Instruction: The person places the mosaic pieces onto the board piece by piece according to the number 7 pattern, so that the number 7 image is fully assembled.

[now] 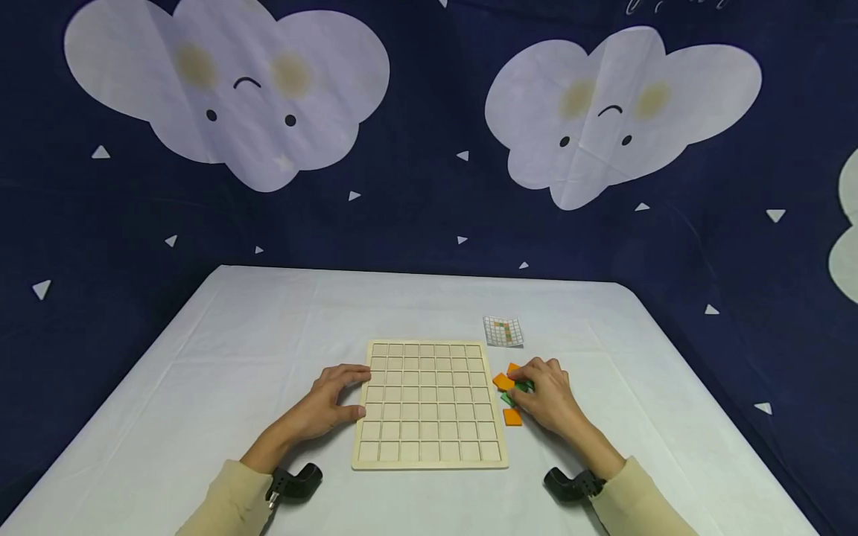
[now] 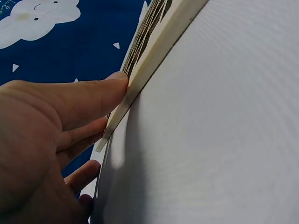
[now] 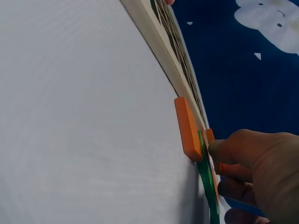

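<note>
A pale wooden grid board (image 1: pixel 429 467) lies flat on the table. My left hand (image 1: pixel 328 402) rests at its left edge, thumb and fingertips spread along the frame; in the left wrist view the thumb (image 2: pixel 105 95) presses against the wooden rim (image 2: pixel 152 58). Right of the board, my right hand (image 1: pixel 546 394) is over a small group of orange and green square tiles. Its thumb and index finger pinch an orange tile (image 1: pixel 503 382). Green tiles (image 1: pixel 507 399) lie partly hidden under the fingers. Another orange tile (image 1: pixel 512 418) lies nearer me, and one more (image 1: pixel 513 368) farther back.
A small printed grid card (image 1: pixel 503 332) with coloured squares lies beyond the tiles, near the board's far right corner. White cloth (image 1: pixel 268 320) covers the table. A dark blue cloth (image 1: pixel 429 216) with clouds hangs behind it.
</note>
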The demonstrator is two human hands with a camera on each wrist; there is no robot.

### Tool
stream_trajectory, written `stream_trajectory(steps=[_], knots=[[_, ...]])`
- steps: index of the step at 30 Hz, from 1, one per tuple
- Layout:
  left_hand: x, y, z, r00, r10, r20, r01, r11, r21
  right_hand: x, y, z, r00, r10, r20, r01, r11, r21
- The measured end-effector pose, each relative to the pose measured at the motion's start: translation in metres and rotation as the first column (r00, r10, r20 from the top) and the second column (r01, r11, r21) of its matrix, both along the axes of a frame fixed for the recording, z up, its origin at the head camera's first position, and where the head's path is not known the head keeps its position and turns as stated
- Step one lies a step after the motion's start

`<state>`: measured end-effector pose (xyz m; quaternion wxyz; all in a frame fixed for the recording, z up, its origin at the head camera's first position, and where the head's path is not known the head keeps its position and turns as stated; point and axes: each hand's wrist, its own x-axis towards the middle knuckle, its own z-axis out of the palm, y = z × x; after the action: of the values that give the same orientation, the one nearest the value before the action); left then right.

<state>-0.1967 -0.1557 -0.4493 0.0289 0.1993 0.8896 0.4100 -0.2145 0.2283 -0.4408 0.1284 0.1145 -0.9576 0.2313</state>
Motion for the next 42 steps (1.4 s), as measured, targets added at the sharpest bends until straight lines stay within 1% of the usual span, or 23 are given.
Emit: stream_trajectory(steps=[9, 17, 24, 33, 39, 42], knots=[[0.002, -0.001, 0.000, 1.000, -0.027, -0.002, 0.027, 1.000, 0.014, 0.001, -0.003, 0.004, 1.000, 0.007, 0.008, -0.007, 1.000, -0.009], [0.003, 0.000, -0.001, 0.999, -0.036, -0.027, 0.037, 0.999, 0.015, 0.003, -0.006, 0.009, 0.999, 0.054, -0.003, -0.054, 0.998, -0.037], [0.002, 0.000, -0.002, 0.999, -0.038, -0.032, 0.038, 0.999, 0.016, 0.003, -0.011, 0.013, 0.997, 0.070, 0.012, -0.069, 0.996, -0.050], [0.002, 0.001, -0.002, 0.999, -0.034, -0.021, 0.035, 0.999, 0.018, 0.001, -0.019, 0.017, 0.993, 0.119, -0.025, -0.120, 0.991, -0.058], [0.003, 0.000, -0.001, 0.999, -0.033, -0.029, 0.034, 0.999, 0.016, -0.002, -0.026, 0.018, 0.986, 0.152, -0.066, -0.156, 0.986, -0.060], [0.004, 0.000, -0.001, 0.999, -0.030, -0.028, 0.030, 0.999, 0.015, -0.003, -0.030, 0.020, 0.983, 0.172, -0.063, -0.176, 0.982, -0.068]])
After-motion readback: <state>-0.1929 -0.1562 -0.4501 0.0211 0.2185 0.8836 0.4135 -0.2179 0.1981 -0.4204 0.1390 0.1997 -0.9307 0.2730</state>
